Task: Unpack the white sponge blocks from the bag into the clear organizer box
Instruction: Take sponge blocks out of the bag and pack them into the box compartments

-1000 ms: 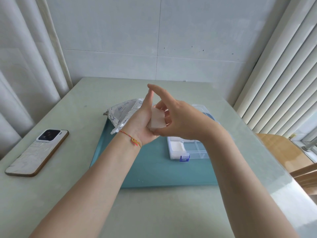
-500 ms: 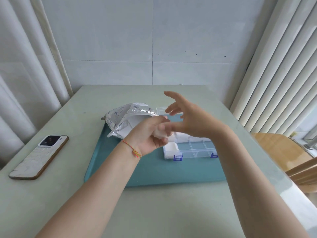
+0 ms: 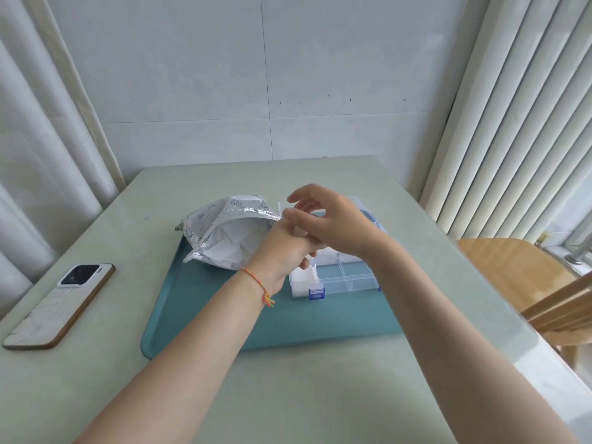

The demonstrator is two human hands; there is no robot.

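My left hand [image 3: 282,251] and right hand [image 3: 336,225] together seem to pinch a white sponge block [image 3: 301,231] over the clear organizer box [image 3: 339,277], right of the bag [image 3: 224,232].

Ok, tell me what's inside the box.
One white sponge block fills the near-left compartment of the box; neighbouring near compartments look empty. The hands cover the far part.
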